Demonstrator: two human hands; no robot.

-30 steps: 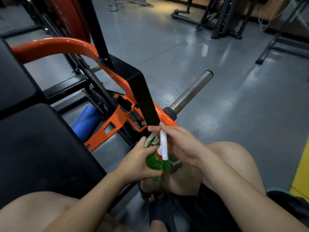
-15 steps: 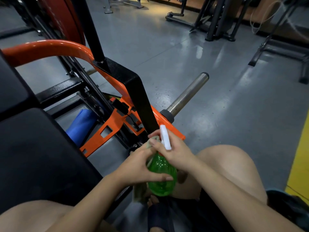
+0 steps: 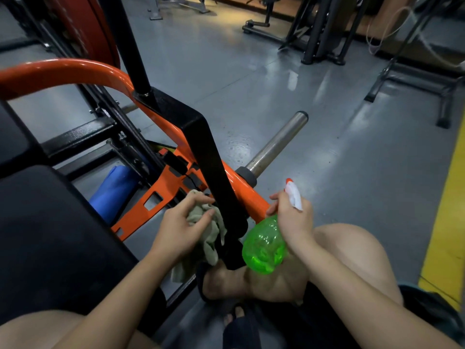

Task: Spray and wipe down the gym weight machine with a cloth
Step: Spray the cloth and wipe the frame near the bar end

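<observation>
- Crouching low in the frame, a person shows a bare knee (image 3: pixel 352 253) at lower right and a sandalled foot (image 3: pixel 221 280) at bottom centre.
- Just above the foot, the left hand (image 3: pixel 181 222) has its fingers curled round a crumpled grey-green cloth (image 3: pixel 208 240). The cloth lies against the left side of the black slanted bar (image 3: pixel 208 157), and a loose end hangs down.
- Right of that bar, the right hand (image 3: pixel 294 222) is wrapped round the neck of a green spray bottle (image 3: pixel 264 245). The bottle is tilted, its clear body toward lower centre and its white spray head (image 3: pixel 294 195) with an orange tip pointing up the frame.
- At left, a black pad (image 3: pixel 50 235) fills the lower-left area.
- Behind the hands, the orange frame (image 3: pixel 241 187) runs under the black bar, and its curved tube arcs to the upper left.
- A blue roll (image 3: pixel 113 187) lies on the floor between the pad and the orange plate.
- A steel sleeve (image 3: pixel 279 139) sticks out from the orange frame toward centre right.
- Along the right edge runs a yellow floor stripe (image 3: pixel 445 222).
- At the top right stand other black machine frames (image 3: pixel 322 28) on the grey floor (image 3: pixel 226 59).
</observation>
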